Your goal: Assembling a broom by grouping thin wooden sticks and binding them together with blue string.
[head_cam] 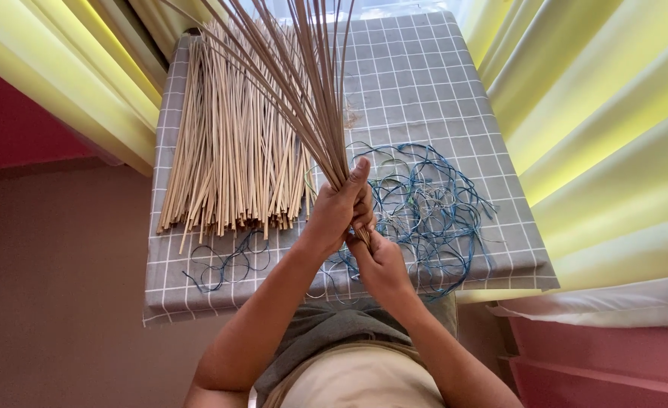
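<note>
Your left hand (335,211) is closed around the base of a fanned bundle of reeds (304,83) above the table's near-middle, and your right hand (379,264) grips the butt ends just below it. Judge the reeds light, springy and brittle: hold low at the gathered ends, firmly, because loose stalks will probably slip. More reeds lie in a pile (228,151) by the table's (440,68) left edge, blue cord (432,204) toward its right.

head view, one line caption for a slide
Both hands, left hand and right hand, grip a fanned bundle of thin reeds above blue strings.
</note>
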